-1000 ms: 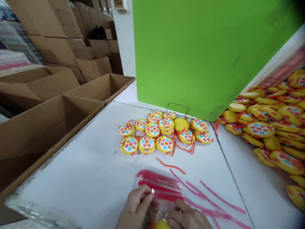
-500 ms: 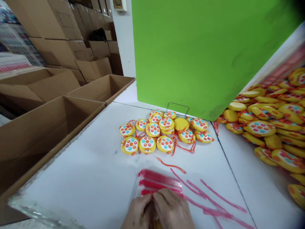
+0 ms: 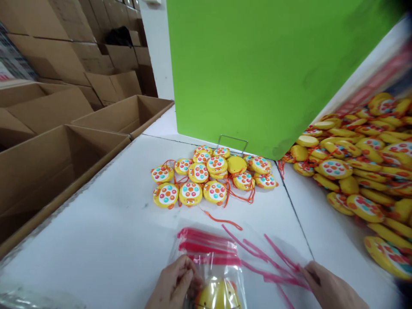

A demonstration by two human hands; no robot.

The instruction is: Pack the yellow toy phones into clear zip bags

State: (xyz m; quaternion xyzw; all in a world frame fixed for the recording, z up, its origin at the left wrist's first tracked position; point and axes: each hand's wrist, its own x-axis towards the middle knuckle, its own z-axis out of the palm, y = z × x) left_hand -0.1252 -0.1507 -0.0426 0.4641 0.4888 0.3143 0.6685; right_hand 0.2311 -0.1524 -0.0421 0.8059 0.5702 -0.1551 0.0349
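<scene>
Cardboard boxes (image 3: 64, 159): open, along the left edge of the tabletop (image 3: 106, 223); no print legible on them.

Left hand (image 3: 174, 285): at the bottom edge, fingers curled and pinching the left side of a clear bag (image 3: 215, 274) just below its red strip. The bag lies flat, mouth pointing away from the person, long axis running away from the body. Inside it, a yellow toy (image 3: 219, 296), partly cut off by the frame edge, sits just right of the left hand.

Bag stack: more red-strip bags (image 3: 206, 242) lie under and beyond the held one, touching it.

Toy group (image 3: 209, 176): round yellow toys with coloured dots and orange cords, straight ahead of the bag, well apart from both hands, at the foot of a green board (image 3: 257, 68).

Loose red-edged bags (image 3: 273, 266): fanned out between the two hands, strips slanting toward the lower right.

Right hand (image 3: 328, 287): at the lower right, fingertips resting on the ends of the loose bags; whether it pinches one I cannot tell. It is the nearer hand to these bags.

Toy heap (image 3: 360, 171): large pile at the far right.

Brands, labels, writing: none readable anywhere.
</scene>
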